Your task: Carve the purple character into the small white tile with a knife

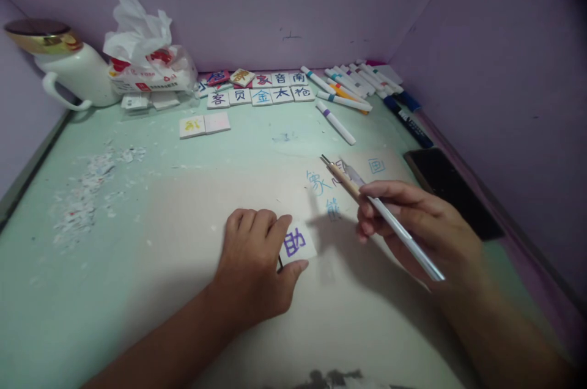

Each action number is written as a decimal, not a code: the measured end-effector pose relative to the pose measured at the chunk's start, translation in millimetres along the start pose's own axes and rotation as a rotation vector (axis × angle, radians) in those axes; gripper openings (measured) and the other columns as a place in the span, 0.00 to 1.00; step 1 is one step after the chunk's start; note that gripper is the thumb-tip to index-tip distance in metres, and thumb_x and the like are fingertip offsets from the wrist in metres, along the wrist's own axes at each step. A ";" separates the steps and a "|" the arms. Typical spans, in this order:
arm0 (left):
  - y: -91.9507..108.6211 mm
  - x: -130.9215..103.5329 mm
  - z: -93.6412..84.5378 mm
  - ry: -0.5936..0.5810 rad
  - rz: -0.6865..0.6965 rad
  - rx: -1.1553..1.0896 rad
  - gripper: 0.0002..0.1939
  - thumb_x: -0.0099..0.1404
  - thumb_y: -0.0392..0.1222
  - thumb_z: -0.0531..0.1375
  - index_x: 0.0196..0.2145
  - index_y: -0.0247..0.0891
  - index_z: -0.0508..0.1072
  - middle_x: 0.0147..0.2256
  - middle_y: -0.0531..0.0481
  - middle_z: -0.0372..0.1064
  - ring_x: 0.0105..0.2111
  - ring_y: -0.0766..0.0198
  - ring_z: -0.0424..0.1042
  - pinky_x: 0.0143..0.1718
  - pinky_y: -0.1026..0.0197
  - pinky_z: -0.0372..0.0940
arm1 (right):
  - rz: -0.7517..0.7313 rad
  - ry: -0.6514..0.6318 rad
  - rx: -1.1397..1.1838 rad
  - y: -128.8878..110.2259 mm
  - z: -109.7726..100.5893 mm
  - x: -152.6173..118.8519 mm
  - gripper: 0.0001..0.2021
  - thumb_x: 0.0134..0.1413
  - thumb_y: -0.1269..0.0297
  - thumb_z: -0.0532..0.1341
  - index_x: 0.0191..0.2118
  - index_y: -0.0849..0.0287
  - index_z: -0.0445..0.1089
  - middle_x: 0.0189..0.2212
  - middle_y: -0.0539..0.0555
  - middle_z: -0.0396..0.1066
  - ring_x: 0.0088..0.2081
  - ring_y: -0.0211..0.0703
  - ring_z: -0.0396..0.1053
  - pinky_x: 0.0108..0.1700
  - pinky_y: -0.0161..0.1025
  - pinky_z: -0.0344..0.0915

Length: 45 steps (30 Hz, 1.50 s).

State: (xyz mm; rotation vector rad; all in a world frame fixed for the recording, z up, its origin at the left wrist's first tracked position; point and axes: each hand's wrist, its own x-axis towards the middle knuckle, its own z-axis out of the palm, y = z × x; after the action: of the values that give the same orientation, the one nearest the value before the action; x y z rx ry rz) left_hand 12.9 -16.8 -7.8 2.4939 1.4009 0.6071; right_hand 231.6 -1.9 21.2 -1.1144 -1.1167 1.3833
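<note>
My left hand (pixel 261 257) is closed around the left side of a white square tile (pixel 309 251), thumb at its lower edge and fingertips at its upper edge. The tile lies flat on a pale board and bears a purple handwritten character. Above the board's right part, my right hand (pixel 413 227) grips two thin tools. One is a silver-handled craft knife (pixel 406 236) with its tip pointing up and left. Beside it, a wooden-handled tool (pixel 345 181) ends in a dark, narrow tip; its lower part is hidden by my fingers.
Lettered tiles (pixel 261 96) stand in rows at the back, with two paler tiles (pixel 204 125) nearer. Markers (pixel 337 123) lie at back right, above a dark phone (pixel 452 190). White shavings (pixel 87 193) are scattered left, before a tissue pack (pixel 153 78) and white jug (pixel 80 74).
</note>
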 end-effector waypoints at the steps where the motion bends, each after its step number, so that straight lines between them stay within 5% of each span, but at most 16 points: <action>1: -0.1 -0.1 0.1 0.001 0.001 -0.001 0.21 0.55 0.45 0.60 0.44 0.29 0.70 0.35 0.40 0.65 0.35 0.51 0.61 0.41 0.46 0.56 | -0.026 -0.003 0.002 1.2 0.5 -4.2 0.10 0.50 0.65 0.64 0.40 0.52 0.74 0.29 0.52 0.71 0.28 0.44 0.73 0.27 0.40 0.71; 4: -0.3 -0.3 -0.1 0.003 0.003 -0.002 0.21 0.56 0.45 0.60 0.44 0.29 0.70 0.35 0.40 0.65 0.35 0.51 0.60 0.41 0.46 0.56 | -0.103 0.031 -0.103 10.2 1.8 -18.0 0.16 0.45 0.66 0.69 0.43 0.48 0.72 0.28 0.50 0.71 0.28 0.42 0.72 0.28 0.37 0.69; 8: -0.1 0.3 -0.3 -0.004 0.004 0.001 0.21 0.56 0.45 0.60 0.44 0.29 0.70 0.35 0.41 0.65 0.35 0.52 0.60 0.41 0.46 0.56 | -0.164 0.095 -0.113 25.6 1.1 -34.1 0.01 0.55 0.64 0.62 0.35 0.52 0.69 0.21 0.47 0.66 0.23 0.39 0.65 0.24 0.36 0.61; 12: 0.1 0.9 0.2 -0.010 0.000 0.001 0.21 0.56 0.45 0.60 0.44 0.29 0.70 0.35 0.41 0.64 0.35 0.52 0.61 0.41 0.46 0.55 | -0.194 -0.048 -0.181 32.7 3.7 -46.1 0.16 0.60 0.54 0.55 0.24 0.56 0.61 0.18 0.48 0.59 0.20 0.38 0.56 0.21 0.36 0.52; 16: -0.5 0.3 0.1 -0.009 0.000 0.004 0.21 0.55 0.46 0.60 0.43 0.30 0.70 0.34 0.41 0.64 0.35 0.51 0.60 0.41 0.46 0.55 | -0.246 -0.098 -0.326 32.7 15.2 -56.2 0.18 0.62 0.50 0.48 0.34 0.56 0.67 0.25 0.52 0.65 0.26 0.40 0.63 0.26 0.36 0.60; 19: -0.7 -0.2 0.2 -0.010 -0.001 0.007 0.22 0.55 0.47 0.60 0.44 0.30 0.70 0.35 0.41 0.64 0.35 0.51 0.60 0.41 0.46 0.55 | -0.282 -0.126 -0.444 32.1 23.0 -62.8 0.15 0.64 0.55 0.48 0.42 0.55 0.69 0.36 0.55 0.71 0.38 0.45 0.69 0.36 0.38 0.66; 22: -0.2 -0.3 0.2 -0.022 -0.002 0.005 0.21 0.55 0.47 0.60 0.44 0.30 0.70 0.35 0.41 0.64 0.35 0.51 0.60 0.42 0.46 0.55 | -0.330 -0.086 -0.484 33.2 27.1 -67.4 0.06 0.59 0.69 0.57 0.40 0.54 0.70 0.33 0.51 0.71 0.34 0.40 0.70 0.34 0.33 0.67; 26: 0.7 -0.7 -1.5 -0.034 0.003 -0.001 0.22 0.56 0.49 0.60 0.43 0.30 0.70 0.35 0.41 0.64 0.35 0.52 0.60 0.42 0.46 0.55 | -0.312 -0.015 -0.508 33.7 31.4 -69.1 0.13 0.49 0.79 0.60 0.38 0.55 0.69 0.31 0.49 0.72 0.31 0.36 0.71 0.31 0.30 0.67; 34: 1.7 -1.2 -2.9 -0.050 -0.003 0.003 0.22 0.55 0.48 0.59 0.45 0.31 0.69 0.36 0.41 0.64 0.36 0.51 0.60 0.41 0.47 0.55 | -0.266 0.008 -0.501 33.9 34.5 -69.5 0.07 0.52 0.76 0.56 0.35 0.56 0.66 0.25 0.48 0.69 0.25 0.34 0.68 0.26 0.29 0.65; 45: 2.9 -2.2 -3.1 -0.059 -0.006 -0.003 0.21 0.55 0.46 0.59 0.45 0.31 0.70 0.36 0.42 0.65 0.36 0.52 0.61 0.42 0.47 0.55 | -0.287 -0.106 -0.612 46.8 30.9 -66.8 0.09 0.56 0.74 0.53 0.40 0.55 0.66 0.32 0.50 0.70 0.29 0.38 0.68 0.29 0.33 0.62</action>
State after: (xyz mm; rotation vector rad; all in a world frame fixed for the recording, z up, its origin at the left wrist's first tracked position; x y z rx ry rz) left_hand 12.7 -20.3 -4.5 2.4830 1.3845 0.5303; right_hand 199.7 -74.1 -15.9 -1.2433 -1.7733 0.9001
